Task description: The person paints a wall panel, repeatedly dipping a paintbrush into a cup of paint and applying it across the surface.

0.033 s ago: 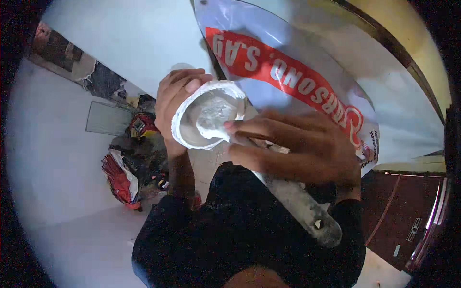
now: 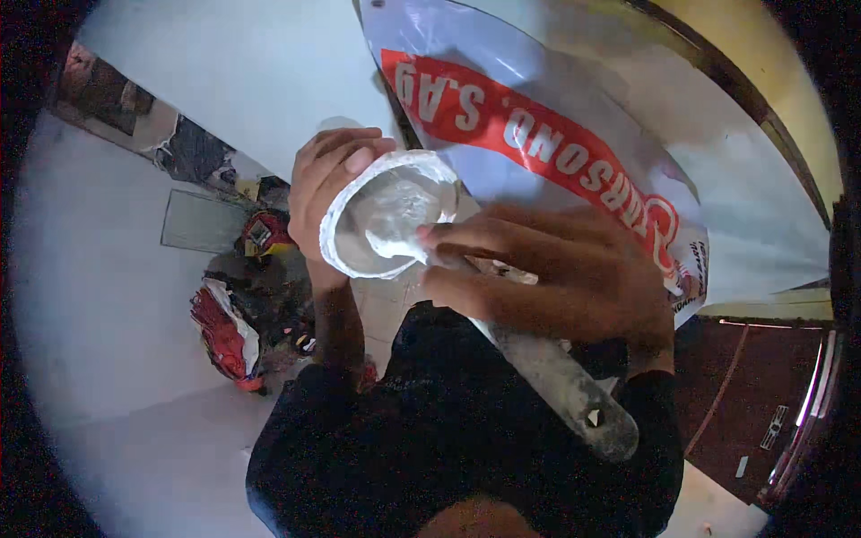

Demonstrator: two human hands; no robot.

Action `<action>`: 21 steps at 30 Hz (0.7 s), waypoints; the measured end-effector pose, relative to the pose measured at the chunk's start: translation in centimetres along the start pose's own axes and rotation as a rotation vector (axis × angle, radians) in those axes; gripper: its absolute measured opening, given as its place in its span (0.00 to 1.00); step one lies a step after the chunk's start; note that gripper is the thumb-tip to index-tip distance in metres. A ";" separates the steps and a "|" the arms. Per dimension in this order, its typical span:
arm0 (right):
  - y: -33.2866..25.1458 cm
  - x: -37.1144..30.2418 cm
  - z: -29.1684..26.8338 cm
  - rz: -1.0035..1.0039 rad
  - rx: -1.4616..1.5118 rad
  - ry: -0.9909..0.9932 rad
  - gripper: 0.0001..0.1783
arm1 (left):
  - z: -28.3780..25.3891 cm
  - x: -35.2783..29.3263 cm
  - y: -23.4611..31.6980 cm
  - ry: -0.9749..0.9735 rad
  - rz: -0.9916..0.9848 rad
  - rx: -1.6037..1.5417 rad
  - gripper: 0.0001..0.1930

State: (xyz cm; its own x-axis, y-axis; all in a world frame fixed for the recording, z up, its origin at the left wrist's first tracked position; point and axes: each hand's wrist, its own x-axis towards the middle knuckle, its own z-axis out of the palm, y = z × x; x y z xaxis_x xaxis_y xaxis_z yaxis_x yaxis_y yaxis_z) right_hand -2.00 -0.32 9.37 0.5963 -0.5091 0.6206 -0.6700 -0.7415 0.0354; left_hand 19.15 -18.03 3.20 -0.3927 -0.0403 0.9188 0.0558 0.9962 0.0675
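My left hand (image 2: pixel 316 193) is wrapped round the side of a small round bowl (image 2: pixel 334 247) whose rim is caked with white. The bowl is tilted toward me, with white paste (image 2: pixel 395 211) inside it. My right hand (image 2: pixel 560 273) grips a putty knife (image 2: pixel 560 381), its fingers round the middle and partly hiding it. The knife's worn grey handle, with a hole near its end, points down to the right. White paste covers its front end, which reaches into the bowl, so the blade's outline cannot be made out.
A white banner with a red stripe (image 2: pixel 538 148) hangs close beyond my right hand. Past the bowl is a pale wall panel (image 2: pixel 242 72). Lower left on the floor lie a red and white bundle (image 2: pixel 224 332) and dark clutter. A dark red door (image 2: pixel 744 403) stands at right.
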 end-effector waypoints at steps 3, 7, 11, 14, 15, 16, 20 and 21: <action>-0.4 1.3 -1.4 0.054 0.131 -0.005 0.23 | 0.4 -0.1 1.1 -0.020 -0.144 0.059 0.25; -0.3 1.3 -2.0 0.173 0.344 0.013 0.13 | 0.9 1.5 2.4 0.014 -0.067 0.130 0.25; -0.4 0.7 -1.5 0.189 0.329 0.041 0.16 | 1.5 2.2 2.8 0.068 -0.022 0.126 0.24; -0.6 0.6 -1.8 0.204 0.276 0.015 0.18 | 1.5 1.6 2.1 0.044 -0.033 0.109 0.24; -0.4 0.5 -1.8 0.170 0.265 0.015 0.18 | 1.4 1.6 1.7 0.036 -0.001 0.129 0.24; -0.4 0.3 -1.8 0.137 0.252 0.015 0.18 | 1.2 1.7 1.7 0.015 0.024 0.121 0.24; -0.7 0.0 -1.5 0.159 0.179 0.007 0.22 | 0.6 1.6 0.9 -0.015 0.096 0.116 0.24; -0.5 -0.1 -1.2 0.115 0.152 0.047 0.23 | 0.3 1.6 0.5 -0.057 0.139 0.141 0.24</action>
State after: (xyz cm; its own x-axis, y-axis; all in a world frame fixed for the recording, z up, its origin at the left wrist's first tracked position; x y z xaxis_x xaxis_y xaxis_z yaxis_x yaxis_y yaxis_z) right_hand -2.21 0.59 10.22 0.4960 -0.5761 0.6497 -0.6560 -0.7388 -0.1543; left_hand 18.32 -17.58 4.59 -0.4421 0.0989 0.8915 -0.0147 0.9930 -0.1174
